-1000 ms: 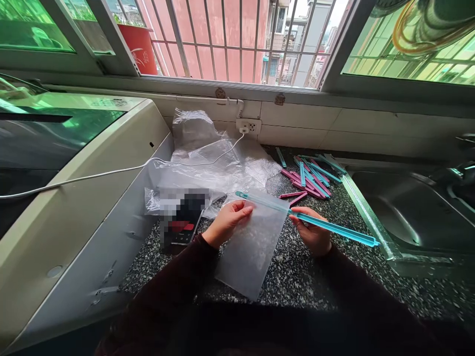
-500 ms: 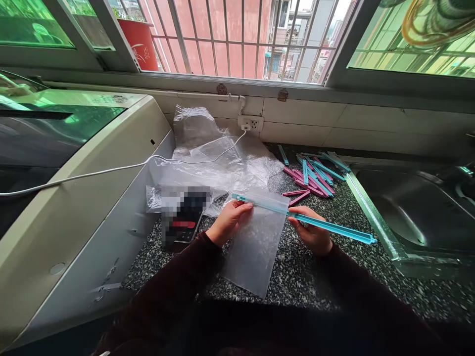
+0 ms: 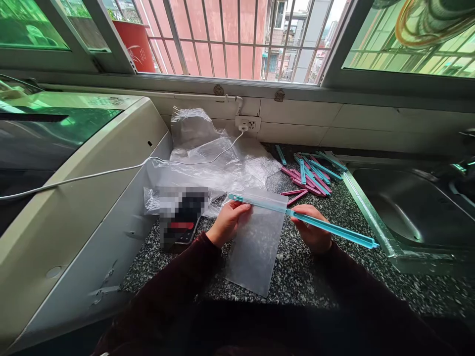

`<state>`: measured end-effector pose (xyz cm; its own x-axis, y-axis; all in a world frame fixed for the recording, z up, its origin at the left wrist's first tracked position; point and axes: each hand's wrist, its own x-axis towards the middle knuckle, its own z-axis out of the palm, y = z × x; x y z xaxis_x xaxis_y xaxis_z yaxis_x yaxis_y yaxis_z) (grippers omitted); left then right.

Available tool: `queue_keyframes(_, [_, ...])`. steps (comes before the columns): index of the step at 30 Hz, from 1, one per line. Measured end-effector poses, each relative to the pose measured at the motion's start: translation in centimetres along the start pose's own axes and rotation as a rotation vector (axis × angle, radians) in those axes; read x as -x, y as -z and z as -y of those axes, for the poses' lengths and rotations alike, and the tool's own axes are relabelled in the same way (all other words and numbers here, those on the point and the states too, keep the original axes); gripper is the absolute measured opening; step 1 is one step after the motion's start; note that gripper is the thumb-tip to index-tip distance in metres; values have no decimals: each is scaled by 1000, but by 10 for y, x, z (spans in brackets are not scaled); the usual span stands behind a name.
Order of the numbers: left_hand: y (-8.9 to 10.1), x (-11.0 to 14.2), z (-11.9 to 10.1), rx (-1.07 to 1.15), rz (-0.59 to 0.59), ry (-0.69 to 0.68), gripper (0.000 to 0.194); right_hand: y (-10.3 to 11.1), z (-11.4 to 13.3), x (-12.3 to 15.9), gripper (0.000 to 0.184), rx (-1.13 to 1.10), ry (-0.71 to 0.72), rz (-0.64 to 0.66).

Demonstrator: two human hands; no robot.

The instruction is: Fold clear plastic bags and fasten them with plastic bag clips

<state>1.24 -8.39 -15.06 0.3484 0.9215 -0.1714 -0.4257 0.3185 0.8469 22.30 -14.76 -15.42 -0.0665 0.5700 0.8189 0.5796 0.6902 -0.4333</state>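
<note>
Bag is btwn the hands, trailing below L fingers: thin frosted film, flat, rectangular. L hand pinches bag + one arm of the clip, prob. so the film lies flat against it. R hand grips the clip's other arm by the hinge, seemingly to steady it; clip is slim, glossy teal plastic, spread almost straight. Phone lies left of L fingers. Spare clips, pink/teal, heaped beyond R fingers, prob. for easy reach. Wrap, clear + crinkled, lies past L fingers.

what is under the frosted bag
The speckled countertop lies beneath the frosted bag, its detail blurred. The left hand has its thumb on top; other fingers are mostly covered.
</note>
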Motion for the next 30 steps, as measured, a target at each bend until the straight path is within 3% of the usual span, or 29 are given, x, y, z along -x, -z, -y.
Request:
queue_keyframes(7, [-2,0,0,-15,-2,-27,19,0,5,-4,38,125,67,12])
queue_keyframes(16, [-1,1,4,-85,-1,-30,22,-4,2,5,53,250,4,14])
queue_keyframes(22, [-3,5,4,-81,-8,-46,25,-1,-2,2,59,285,140,117])
queue_keyframes(30, [-3,6,4,-118,18,-81,28,1,-1,-2,58,360,238,89])
